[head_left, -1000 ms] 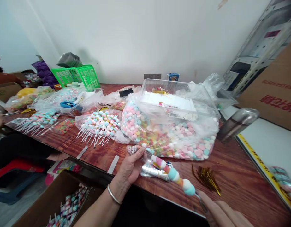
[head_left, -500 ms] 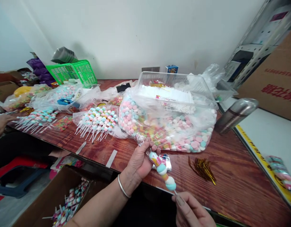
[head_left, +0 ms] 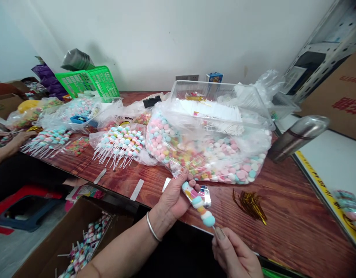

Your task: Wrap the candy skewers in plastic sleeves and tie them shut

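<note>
My left hand (head_left: 175,197) is closed around a clear printed wrapper (head_left: 175,169), whose open-looking end sticks out above my thumb. Partly inside that wrapper is a marshmallow skewer (head_left: 207,218) in blue, white, pink and yellow, slanting down to the right. Thumb and fingers of my right hand (head_left: 234,251) pinch its white stick just below the lowest blue marshmallow. Shiny printed wrappers (head_left: 206,196) lie on the table behind my left fingers. Gold twist ties (head_left: 250,206) lie in a loose bunch to the right.
A large bag of marshmallows (head_left: 244,170) carries a clear tub (head_left: 178,92) of white sticks. Finished-looking skewers (head_left: 120,143) lie left of it. A steel flask (head_left: 299,137) leans at right. Below the table edge is a cardboard box (head_left: 41,247) of wrapped skewers. Another person's hand (head_left: 14,144) is at far left.
My right hand has moved slightly up toward my left, and the skewer sits a little deeper in the wrapper. The other person's hands have come further into view.
</note>
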The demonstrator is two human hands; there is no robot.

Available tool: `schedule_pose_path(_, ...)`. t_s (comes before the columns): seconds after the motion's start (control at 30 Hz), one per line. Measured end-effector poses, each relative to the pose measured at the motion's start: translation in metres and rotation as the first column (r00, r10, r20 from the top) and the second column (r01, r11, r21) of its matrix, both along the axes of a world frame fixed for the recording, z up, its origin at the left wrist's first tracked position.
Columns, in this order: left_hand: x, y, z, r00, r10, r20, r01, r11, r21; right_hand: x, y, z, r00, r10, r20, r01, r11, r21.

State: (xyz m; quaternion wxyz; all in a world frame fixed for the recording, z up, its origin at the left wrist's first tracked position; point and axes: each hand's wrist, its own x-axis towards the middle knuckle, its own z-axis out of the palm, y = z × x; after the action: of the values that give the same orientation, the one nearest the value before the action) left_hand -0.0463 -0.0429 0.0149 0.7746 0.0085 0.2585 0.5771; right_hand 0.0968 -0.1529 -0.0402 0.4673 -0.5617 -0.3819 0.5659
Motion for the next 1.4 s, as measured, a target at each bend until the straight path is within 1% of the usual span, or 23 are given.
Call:
schedule_pose_path(0.07,0.001,-0.001,-0.001,1.0,-0.006,0.001,0.006,1.0,-0.002,-0.003,0.001,-0.005,0.995,0.027,-0.1,-0.032,0.998,-0.045)
schedule_pose_path(0.13,0.003,-0.001,-0.001,1.0,0.0,-0.016,0.0,1.0,-0.005,-0.005,0.001,-0.006,0.995,0.059,-0.076,-0.06,0.998,-0.01)
schedule_pose_path(0.2,0.006,-0.002,-0.001,0.999,0.011,-0.042,-0.012,1.0,-0.014,-0.006,0.002,-0.002,0.996,0.055,0.072,-0.062,0.993,0.104)
schedule_pose_path(0.27,0.01,-0.003,0.0,0.998,0.001,-0.059,-0.002,1.0,-0.026,-0.007,0.004,0.002,0.962,-0.002,0.271,-0.072,0.963,0.261)
schedule_pose_path(0.33,0.015,-0.006,-0.001,0.997,-0.018,-0.071,0.016,1.0,-0.026,-0.009,0.008,0.005,0.887,-0.117,0.446,-0.103,0.892,0.44)
schedule_pose_path(0.4,0.021,-0.01,-0.003,0.996,-0.028,-0.079,0.027,1.0,-0.015,-0.012,0.015,0.005,0.789,-0.259,0.558,-0.159,0.79,0.591)
schedule_pose_path(0.43,0.024,-0.012,-0.004,0.996,-0.028,-0.088,0.028,1.0,-0.008,-0.014,0.018,0.005,0.745,-0.314,0.588,-0.188,0.747,0.638)
schedule_pose_path(0.47,0.026,-0.014,-0.006,0.995,-0.028,-0.098,0.028,1.0,-0.004,-0.015,0.021,0.004,0.714,-0.348,0.607,-0.208,0.722,0.66)
schedule_pose_path(0.53,0.029,-0.017,-0.009,0.992,-0.035,-0.124,0.034,0.999,-0.006,-0.017,0.027,0.004,0.703,-0.352,0.618,-0.212,0.725,0.655)
schedule_pose_path(0.67,0.027,-0.017,-0.013,0.99,-0.04,-0.135,0.038,0.999,-0.022,-0.017,0.029,0.005,0.735,-0.288,0.614,-0.187,0.784,0.592)
schedule_pose_path(0.73,0.024,-0.015,-0.013,0.993,-0.03,-0.115,0.028,0.999,-0.019,-0.015,0.026,0.003,0.697,-0.309,0.647,-0.202,0.781,0.591)
schedule_pose_path(0.8,0.021,-0.014,-0.014,0.995,-0.019,-0.102,0.018,1.0,-0.01,-0.013,0.023,0.001,0.633,-0.355,0.688,-0.229,0.762,0.605)
schedule_pose_path(0.83,0.021,-0.013,-0.014,0.995,-0.021,-0.096,0.02,1.0,-0.006,-0.012,0.021,0.0,0.619,-0.363,0.697,-0.237,0.76,0.606)
schedule_pose_path(0.87,0.02,-0.013,-0.014,0.996,-0.027,-0.088,0.027,1.0,-0.005,-0.012,0.02,0.0,0.634,-0.341,0.694,-0.232,0.773,0.591)
schedule_pose_path(0.9,0.02,-0.013,-0.014,0.996,-0.036,-0.079,0.035,0.999,-0.007,-0.011,0.02,-0.001,0.682,-0.282,0.674,-0.212,0.807,0.552)
schedule_pose_path(0.93,0.02,-0.013,-0.014,0.997,-0.044,-0.068,0.044,0.999,-0.009,-0.011,0.02,0.0,0.76,-0.188,0.622,-0.185,0.854,0.485)
schedule_pose_path(0.97,0.02,-0.014,-0.013,0.997,-0.053,-0.055,0.053,0.999,-0.011,-0.011,0.02,0.0,0.852,-0.07,0.519,-0.164,0.906,0.39)
schedule_pose_path(1.0,0.02,-0.014,-0.013,0.997,-0.063,-0.043,0.062,0.998,-0.011,-0.011,0.021,0.001,0.929,0.046,0.367,-0.157,0.948,0.279)
schedule_pose_path(1.03,0.02,-0.014,-0.013,0.997,-0.073,-0.032,0.073,0.997,-0.008,-0.011,0.022,0.003,0.974,0.129,0.186,-0.161,0.973,0.167)
schedule_pose_path(1.1,0.02,-0.015,-0.013,0.995,-0.094,-0.017,0.094,0.995,0.012,-0.012,0.024,0.006,0.974,0.173,-0.147,-0.175,0.985,0.003)
schedule_pose_path(1.17,0.02,-0.017,-0.014,0.993,-0.116,-0.011,0.116,0.993,0.035,-0.013,0.025,0.008,0.93,0.137,-0.341,-0.176,0.98,-0.087)
schedule_pose_path(1.27,0.023,-0.02,-0.016,0.99,-0.138,-0.028,0.139,0.989,0.05,-0.017,0.026,0.012,0.901,0.083,-0.425,-0.159,0.976,-0.146)
schedule_pose_path(1.4,0.022,-0.019,-0.015,0.986,-0.156,-0.053,0.159,0.986,0.052,-0.018,0.029,0.013,0.903,0.037,-0.428,-0.102,0.986,-0.13)
